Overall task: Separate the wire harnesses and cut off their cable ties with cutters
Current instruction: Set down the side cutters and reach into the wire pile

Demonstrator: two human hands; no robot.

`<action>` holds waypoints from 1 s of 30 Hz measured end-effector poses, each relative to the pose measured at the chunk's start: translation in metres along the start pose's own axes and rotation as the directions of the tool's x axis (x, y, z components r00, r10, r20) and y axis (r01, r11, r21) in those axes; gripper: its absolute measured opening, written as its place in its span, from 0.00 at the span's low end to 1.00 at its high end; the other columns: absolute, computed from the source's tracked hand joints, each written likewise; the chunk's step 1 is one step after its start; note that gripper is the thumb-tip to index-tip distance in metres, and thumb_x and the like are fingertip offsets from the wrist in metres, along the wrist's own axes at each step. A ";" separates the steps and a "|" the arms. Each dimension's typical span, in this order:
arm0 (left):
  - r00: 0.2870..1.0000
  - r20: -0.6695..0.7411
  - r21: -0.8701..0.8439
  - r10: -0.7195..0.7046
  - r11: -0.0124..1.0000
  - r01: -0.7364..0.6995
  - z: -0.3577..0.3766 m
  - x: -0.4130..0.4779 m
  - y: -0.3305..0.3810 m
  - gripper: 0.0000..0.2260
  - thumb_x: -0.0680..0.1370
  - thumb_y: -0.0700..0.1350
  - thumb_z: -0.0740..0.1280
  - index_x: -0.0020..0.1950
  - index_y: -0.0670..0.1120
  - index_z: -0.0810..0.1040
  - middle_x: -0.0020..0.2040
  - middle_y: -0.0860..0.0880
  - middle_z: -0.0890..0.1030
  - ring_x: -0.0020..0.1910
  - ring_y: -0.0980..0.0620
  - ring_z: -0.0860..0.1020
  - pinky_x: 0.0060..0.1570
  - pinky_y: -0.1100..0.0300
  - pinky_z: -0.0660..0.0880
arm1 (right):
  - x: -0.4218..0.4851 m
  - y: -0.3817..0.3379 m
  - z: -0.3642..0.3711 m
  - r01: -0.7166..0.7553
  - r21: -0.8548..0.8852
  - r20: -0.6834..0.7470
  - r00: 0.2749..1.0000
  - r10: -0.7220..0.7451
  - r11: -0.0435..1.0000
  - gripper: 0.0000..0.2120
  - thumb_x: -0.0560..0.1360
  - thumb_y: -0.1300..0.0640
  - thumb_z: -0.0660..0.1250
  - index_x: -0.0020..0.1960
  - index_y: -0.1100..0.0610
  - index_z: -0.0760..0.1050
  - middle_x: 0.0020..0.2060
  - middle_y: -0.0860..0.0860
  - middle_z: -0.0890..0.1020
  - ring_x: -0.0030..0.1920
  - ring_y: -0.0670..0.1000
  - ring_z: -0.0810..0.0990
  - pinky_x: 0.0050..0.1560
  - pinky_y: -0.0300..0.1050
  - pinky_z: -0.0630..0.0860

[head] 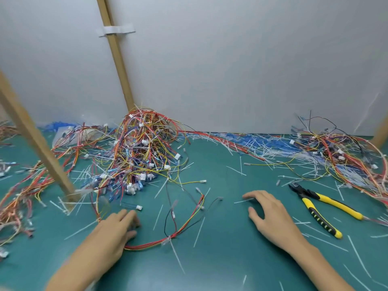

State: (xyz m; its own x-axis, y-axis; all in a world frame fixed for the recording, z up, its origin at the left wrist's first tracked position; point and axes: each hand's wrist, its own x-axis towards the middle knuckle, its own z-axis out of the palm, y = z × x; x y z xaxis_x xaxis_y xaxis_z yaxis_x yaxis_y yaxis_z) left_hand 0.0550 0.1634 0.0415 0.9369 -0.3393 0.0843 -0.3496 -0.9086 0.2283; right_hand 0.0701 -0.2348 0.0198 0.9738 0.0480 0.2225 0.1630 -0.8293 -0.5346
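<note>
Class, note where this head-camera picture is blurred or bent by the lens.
Head view: the left hand and left-edge wires are motion-blurred; the wooden post slants, likely wide-angle distortion; the cutters look sharp; light is soft, without glare.

Bright, even, diffuse light fills the frame. The white wall (231, 59) shows no glare and dims slightly toward the upper corners. Shadows are soft and small: a faint one lies under the right hand (273, 219) on the green mat (220, 265). Motion blur smears the left hand (113, 234) and the wire harnesses (19, 206) at the left edge. Wide-angle distortion tilts the wooden post (115, 55). The cutters (315, 203) look fairly crisp.
</note>
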 end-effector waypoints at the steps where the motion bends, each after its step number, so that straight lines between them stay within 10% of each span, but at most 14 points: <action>1: 1.000 0.008 0.022 -0.003 1.000 0.003 0.001 -0.001 0.009 0.04 0.83 0.55 0.55 0.51 0.57 0.67 0.51 0.57 0.75 0.54 0.52 0.76 0.55 0.55 0.71 | 0.000 0.000 -0.001 0.005 0.004 0.003 1.000 -0.005 1.000 0.12 0.78 0.59 0.66 0.59 0.46 0.76 0.57 0.39 0.77 0.62 0.43 0.74 0.68 0.43 0.67; 7: 0.969 -0.221 0.027 0.113 0.994 -0.110 0.038 -0.008 0.082 0.19 0.81 0.62 0.54 0.37 0.50 0.68 0.31 0.54 0.78 0.30 0.49 0.77 0.27 0.57 0.71 | -0.002 -0.013 -0.004 0.064 0.044 -0.178 0.982 -0.055 0.997 0.08 0.78 0.61 0.68 0.51 0.48 0.80 0.50 0.40 0.81 0.56 0.46 0.79 0.62 0.47 0.72; 12: 0.905 -0.412 -0.429 0.101 0.855 -0.291 0.027 0.053 0.167 0.12 0.83 0.51 0.62 0.40 0.52 0.67 0.31 0.55 0.68 0.31 0.54 0.69 0.33 0.57 0.66 | -0.016 -0.056 -0.030 0.376 0.094 -0.635 0.736 -0.235 0.922 0.09 0.80 0.57 0.61 0.41 0.54 0.73 0.37 0.43 0.74 0.40 0.44 0.74 0.44 0.35 0.67; 17: 0.785 -0.614 -0.581 0.074 0.630 -0.515 -0.052 0.138 0.235 0.08 0.83 0.41 0.63 0.44 0.45 0.77 0.34 0.52 0.76 0.32 0.58 0.69 0.36 0.67 0.64 | -0.026 -0.080 -0.012 0.078 0.323 -0.252 0.968 0.006 0.943 0.08 0.77 0.52 0.67 0.38 0.48 0.75 0.32 0.45 0.79 0.29 0.44 0.73 0.33 0.33 0.68; 21: 0.857 -0.339 -0.568 0.388 0.642 -0.515 -0.051 0.167 0.271 0.08 0.83 0.42 0.62 0.48 0.43 0.80 0.31 0.53 0.73 0.31 0.56 0.69 0.34 0.64 0.65 | 0.026 -0.091 -0.004 -0.174 0.435 0.199 0.976 0.094 0.884 0.05 0.78 0.61 0.69 0.53 0.56 0.78 0.33 0.41 0.77 0.33 0.40 0.74 0.40 0.33 0.71; 23: 0.859 -0.281 -0.491 0.427 0.705 -0.511 -0.040 0.175 0.268 0.08 0.83 0.40 0.62 0.52 0.39 0.80 0.37 0.47 0.77 0.37 0.47 0.74 0.43 0.54 0.70 | 0.052 -0.099 0.000 -0.120 0.656 0.131 0.990 0.044 0.745 0.04 0.81 0.57 0.66 0.50 0.56 0.80 0.38 0.49 0.80 0.34 0.43 0.75 0.43 0.39 0.72; 27: 0.848 -0.367 -0.329 0.383 0.799 -0.503 -0.016 0.175 0.239 0.11 0.83 0.46 0.62 0.63 0.45 0.78 0.58 0.47 0.79 0.60 0.48 0.75 0.60 0.49 0.70 | 0.081 -0.092 0.012 -0.059 0.993 0.034 0.973 0.227 0.106 0.25 0.70 0.43 0.74 0.54 0.63 0.77 0.45 0.60 0.80 0.37 0.49 0.82 0.37 0.40 0.77; 30: 0.695 -0.630 -0.194 0.347 0.796 -0.573 -0.008 0.168 0.199 0.12 0.82 0.46 0.61 0.63 0.44 0.78 0.60 0.47 0.78 0.62 0.48 0.74 0.64 0.54 0.69 | 0.090 -0.072 0.013 -0.170 0.923 0.040 0.935 0.353 0.345 0.21 0.73 0.42 0.73 0.53 0.59 0.77 0.44 0.55 0.82 0.44 0.49 0.83 0.42 0.42 0.78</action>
State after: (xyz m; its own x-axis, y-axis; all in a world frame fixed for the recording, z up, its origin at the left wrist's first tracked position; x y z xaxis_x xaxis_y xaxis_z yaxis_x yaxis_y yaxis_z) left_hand 0.1432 -0.0730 0.1085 0.5301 -0.3971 0.7492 -0.8151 -0.4820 0.3213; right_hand 0.1477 -0.1634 0.0680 0.9741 -0.2257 -0.0138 0.0370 0.2194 -0.9749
